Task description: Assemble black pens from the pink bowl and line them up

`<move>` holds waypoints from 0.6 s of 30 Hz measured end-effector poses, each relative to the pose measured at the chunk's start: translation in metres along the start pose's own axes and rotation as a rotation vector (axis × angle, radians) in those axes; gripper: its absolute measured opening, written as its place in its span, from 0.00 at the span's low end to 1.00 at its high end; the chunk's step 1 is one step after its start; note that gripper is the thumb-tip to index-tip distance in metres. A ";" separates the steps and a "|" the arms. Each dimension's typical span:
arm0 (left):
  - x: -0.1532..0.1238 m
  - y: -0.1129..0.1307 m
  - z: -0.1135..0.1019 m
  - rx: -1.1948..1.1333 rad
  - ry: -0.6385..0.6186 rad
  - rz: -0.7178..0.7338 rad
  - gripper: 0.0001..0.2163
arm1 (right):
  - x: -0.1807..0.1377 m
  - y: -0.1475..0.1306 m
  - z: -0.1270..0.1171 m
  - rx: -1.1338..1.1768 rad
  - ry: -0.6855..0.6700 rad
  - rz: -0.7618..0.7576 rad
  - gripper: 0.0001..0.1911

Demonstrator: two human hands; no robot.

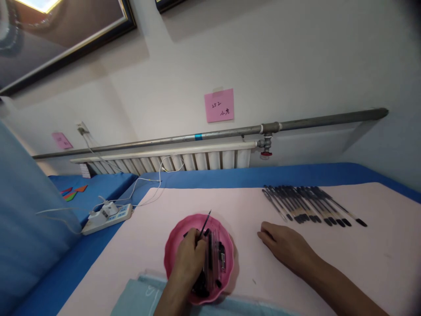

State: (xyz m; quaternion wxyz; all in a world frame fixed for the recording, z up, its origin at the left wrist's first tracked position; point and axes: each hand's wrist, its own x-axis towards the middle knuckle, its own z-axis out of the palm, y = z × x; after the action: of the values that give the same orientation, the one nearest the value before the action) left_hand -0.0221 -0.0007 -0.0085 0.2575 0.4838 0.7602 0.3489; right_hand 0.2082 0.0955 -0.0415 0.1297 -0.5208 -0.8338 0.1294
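1. Our left hand (190, 258) pinches a slim dark pen part (206, 221) inside the pink bowl (172, 245).
2. Our right hand (284, 241) hangs right of it, fingers curled together; we cannot tell whether they grip anything.
3. Clear tubes (215, 254) lie in the bowl.
4. Far right, we see pens (305, 204) rowed on the pink sheet (243, 206).
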 end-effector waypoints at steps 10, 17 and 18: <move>-0.002 0.006 0.016 0.260 -0.089 -0.016 0.05 | -0.001 -0.002 -0.001 0.006 -0.006 0.009 0.13; 0.004 -0.004 0.012 0.016 -0.105 -0.037 0.05 | -0.001 -0.003 -0.003 0.054 0.009 0.024 0.13; 0.005 -0.005 0.011 -0.044 -0.118 -0.050 0.06 | -0.002 -0.004 -0.004 0.068 0.012 0.029 0.13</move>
State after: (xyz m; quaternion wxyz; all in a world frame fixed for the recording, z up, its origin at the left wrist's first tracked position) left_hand -0.0190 0.0055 -0.0194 0.3209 0.4787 0.7478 0.3298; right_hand 0.2072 0.0929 -0.0366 0.1504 -0.5291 -0.8204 0.1562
